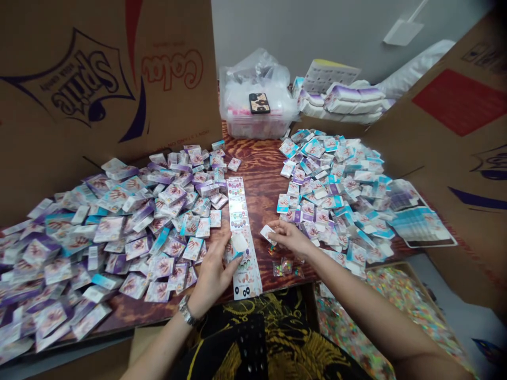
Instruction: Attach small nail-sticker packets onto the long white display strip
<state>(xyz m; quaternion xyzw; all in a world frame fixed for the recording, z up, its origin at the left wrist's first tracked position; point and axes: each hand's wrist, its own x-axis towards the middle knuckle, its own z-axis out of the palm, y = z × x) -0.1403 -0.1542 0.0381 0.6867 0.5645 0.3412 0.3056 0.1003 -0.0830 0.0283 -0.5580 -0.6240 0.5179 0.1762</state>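
In the head view my left hand (212, 272) grips a small cardboard box (238, 244), its pale flap or side facing up and a teal edge by my thumb. The box is over a long printed strip (238, 208) with rows of small coloured pictures, lying lengthwise on the table. To the right, my right hand (292, 238) pinches a small white card-like piece (266, 232) between thumb and fingers. Bits of orange and green show just below it; I cannot tell whether they are held. Small clear packets (282, 267) with colourful contents lie near the table's front edge.
Piled small boxes (174, 195) cover the left side; flatter ones (336, 174) heap up on the right. Tall cartons (106, 68) stand on both sides. Behind are a plastic tub (257, 126) and a phone (259, 103). A box of colourful packets (396, 301) sits below right.
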